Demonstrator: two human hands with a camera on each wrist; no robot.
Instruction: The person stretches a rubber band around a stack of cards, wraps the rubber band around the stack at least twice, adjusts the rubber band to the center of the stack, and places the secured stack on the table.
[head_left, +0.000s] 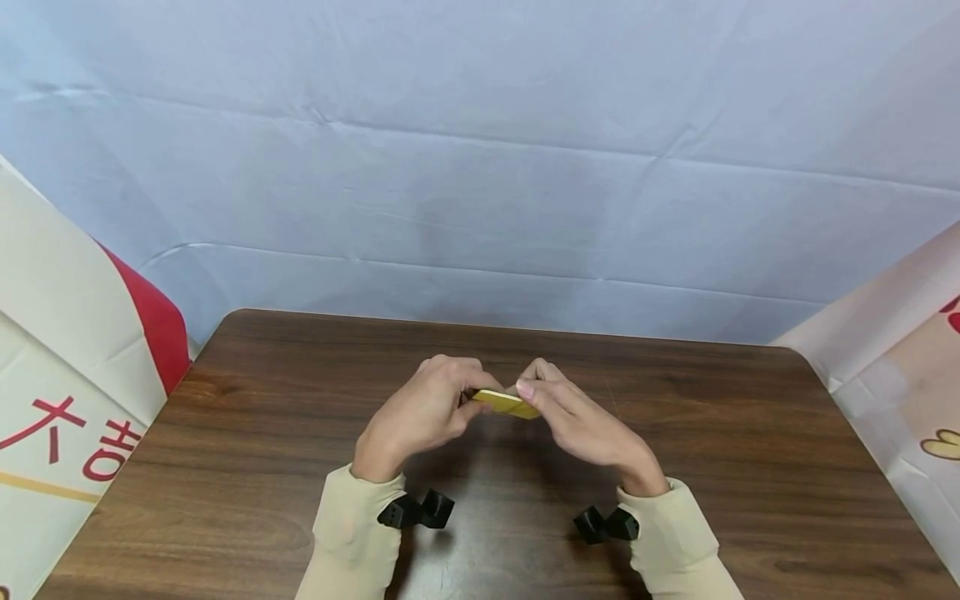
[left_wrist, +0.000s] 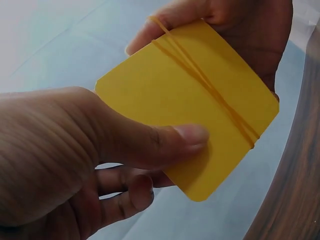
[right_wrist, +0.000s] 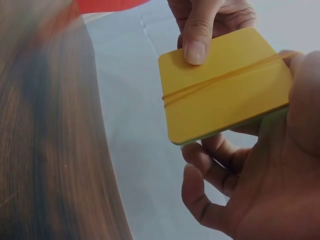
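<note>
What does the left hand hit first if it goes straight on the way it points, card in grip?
Probably the right hand. In the head view, the left hand points toward it with the yellow card between them. The right hand seems to touch the card's edge; exact depth is unclear.

Diffuse light leaves pale glare and soft shadows on the wood-grain tabletop (head_left: 750, 450); both wrist views look dimmer and hazier.
</note>
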